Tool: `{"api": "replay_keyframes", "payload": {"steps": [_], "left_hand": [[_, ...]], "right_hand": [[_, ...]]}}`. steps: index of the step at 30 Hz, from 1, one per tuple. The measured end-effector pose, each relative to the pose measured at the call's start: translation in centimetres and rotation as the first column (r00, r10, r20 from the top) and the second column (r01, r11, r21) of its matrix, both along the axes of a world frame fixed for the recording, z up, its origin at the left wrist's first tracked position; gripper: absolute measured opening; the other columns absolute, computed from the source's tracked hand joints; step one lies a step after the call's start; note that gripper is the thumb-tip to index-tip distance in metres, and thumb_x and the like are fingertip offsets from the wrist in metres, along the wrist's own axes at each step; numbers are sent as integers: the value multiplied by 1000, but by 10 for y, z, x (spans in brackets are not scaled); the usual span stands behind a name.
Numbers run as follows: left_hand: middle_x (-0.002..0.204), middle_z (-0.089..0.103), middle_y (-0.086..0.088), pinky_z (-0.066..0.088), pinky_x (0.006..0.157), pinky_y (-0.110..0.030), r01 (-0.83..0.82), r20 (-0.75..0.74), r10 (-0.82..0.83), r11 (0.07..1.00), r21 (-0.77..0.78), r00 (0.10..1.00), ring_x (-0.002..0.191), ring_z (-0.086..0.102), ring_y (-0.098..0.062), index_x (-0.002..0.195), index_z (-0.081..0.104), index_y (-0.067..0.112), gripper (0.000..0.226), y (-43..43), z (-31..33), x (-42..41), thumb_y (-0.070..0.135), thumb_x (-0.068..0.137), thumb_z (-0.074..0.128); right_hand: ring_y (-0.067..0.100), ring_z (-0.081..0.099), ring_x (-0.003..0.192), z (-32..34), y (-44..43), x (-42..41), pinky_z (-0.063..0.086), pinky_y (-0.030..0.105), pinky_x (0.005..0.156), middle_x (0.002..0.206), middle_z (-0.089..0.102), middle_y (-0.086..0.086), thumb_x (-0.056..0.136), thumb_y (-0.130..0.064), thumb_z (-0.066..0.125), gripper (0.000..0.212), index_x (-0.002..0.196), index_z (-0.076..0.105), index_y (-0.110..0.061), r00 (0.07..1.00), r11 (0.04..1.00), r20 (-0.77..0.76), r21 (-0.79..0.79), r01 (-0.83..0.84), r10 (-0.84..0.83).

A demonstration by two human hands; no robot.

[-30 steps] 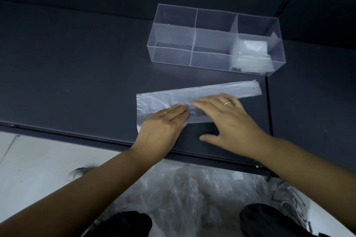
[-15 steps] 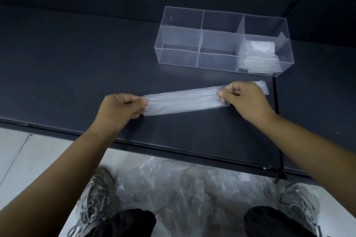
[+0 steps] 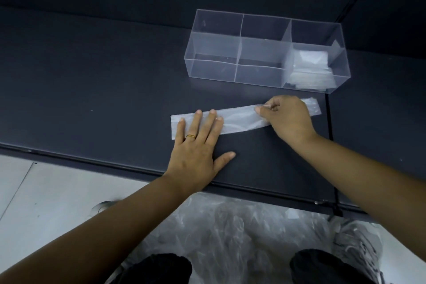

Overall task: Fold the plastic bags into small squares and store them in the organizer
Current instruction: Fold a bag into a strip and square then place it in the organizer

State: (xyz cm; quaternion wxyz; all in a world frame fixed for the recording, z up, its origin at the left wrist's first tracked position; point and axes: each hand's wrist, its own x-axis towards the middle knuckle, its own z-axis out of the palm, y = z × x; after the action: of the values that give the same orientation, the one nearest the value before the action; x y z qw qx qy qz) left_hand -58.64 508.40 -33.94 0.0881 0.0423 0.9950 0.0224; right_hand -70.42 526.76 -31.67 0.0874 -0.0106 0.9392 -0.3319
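Note:
A clear plastic bag [image 3: 239,121], folded into a long narrow strip, lies flat on the dark table [image 3: 103,90]. My left hand [image 3: 199,143] presses flat on the strip's left end, fingers spread. My right hand [image 3: 287,117] pinches the strip near its right end, and the tip of the strip sticks out past it. Behind them stands a clear organizer [image 3: 232,39] with several compartments. Its right compartment holds a stack of folded bags [image 3: 310,68]; the others look empty.
The table's front edge [image 3: 253,188] runs below my hands. Under it, on the floor between my shoes, lies a pile of loose clear bags [image 3: 230,230]. A seam [image 3: 328,122] in the table runs just right of the strip.
The bag went from a wide fold under both flat hands to a narrow strip held at its two ends. Now my left hand has let go and lies flat on the left end.

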Motion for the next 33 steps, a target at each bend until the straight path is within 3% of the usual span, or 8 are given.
{"api": "replay_keyframes", "payload": {"steps": [3, 5, 9, 13, 17, 22, 28, 33], "left_hand": [[162, -6, 0, -3, 118, -53, -4, 2, 4, 1000, -31, 1000, 148, -8, -25, 153, -6, 25, 82, -2, -7, -2, 71, 85, -6], [162, -3, 0, -3, 116, -54, -6, 5, 7, 999, -32, 1000, 148, -5, -26, 151, -7, 26, 80, -2, -7, -2, 71, 85, -5], [161, -3, 0, -2, 115, -55, 13, -14, -13, 1000, -29, 1000, 148, -3, -27, 151, -6, 27, 77, -4, -9, -1, 69, 87, -4], [161, 5, -1, 2, 116, -57, 18, -8, -18, 1000, -14, 1000, 148, 2, -29, 153, 6, 25, 79, -4, -8, -1, 70, 87, 2], [161, 10, -2, 6, 116, -58, 23, -29, -23, 1000, -6, 999, 148, 6, -30, 153, 12, 24, 80, -4, -7, -2, 70, 88, 4], [161, 10, -3, 7, 116, -58, 39, -20, -39, 999, -8, 999, 148, 5, -30, 153, 11, 23, 81, -5, -4, -3, 70, 87, 3], [159, 17, -4, 16, 114, -60, 153, 1, -153, 988, 12, 988, 147, 13, -30, 152, 20, 20, 81, -22, 2, -10, 70, 89, 8], [161, 1, 4, 0, 118, -55, 349, -6, -349, 937, 24, 937, 148, -5, -21, 153, 5, 28, 79, -51, 0, -29, 73, 89, 9]], "right_hand": [[29, 56, 104, 5, -4, 14, 43, 40, 89, 108, 63, 8, 88, -22, 61, 26, 113, 61, -13, 941, 980, -320, 193, -54, 114], [29, 47, 122, 5, -14, 31, 33, 41, 102, 131, 54, 11, 91, -18, 54, 39, 130, 54, -11, 816, 923, -435, 219, -315, 381], [12, 0, 148, -15, -15, 50, 1, 36, 121, 161, 7, 1, 102, -40, 28, 59, 153, 13, -13, 658, 644, -70, 305, -702, 750], [5, -18, 144, -23, 22, 30, -14, 28, 117, 160, -13, -6, 86, -62, -2, 79, 153, -5, -19, 708, 617, 26, 468, -633, 706], [6, -6, 146, -19, 69, 1, -9, 26, 118, 161, 2, -4, 100, -45, 20, 61, 153, 10, -16, 855, 787, -10, 397, -473, 519], [25, 47, 116, -8, 85, -26, 33, 38, 104, 118, 56, 5, 92, -18, 61, 23, 113, 64, -11, 943, 965, -245, 190, -183, 227], [18, 46, 104, 0, 90, -33, 37, 32, 95, 100, 49, -5, 88, -21, 66, 6, 84, 64, -18, 943, 915, -108, 297, -273, 316], [0, 54, 56, 19, 108, 0, 41, 8, 54, 66, 61, -10, 87, -10, 66, 13, 78, 60, -18, 972, 984, 191, -142, -111, 137]]}}
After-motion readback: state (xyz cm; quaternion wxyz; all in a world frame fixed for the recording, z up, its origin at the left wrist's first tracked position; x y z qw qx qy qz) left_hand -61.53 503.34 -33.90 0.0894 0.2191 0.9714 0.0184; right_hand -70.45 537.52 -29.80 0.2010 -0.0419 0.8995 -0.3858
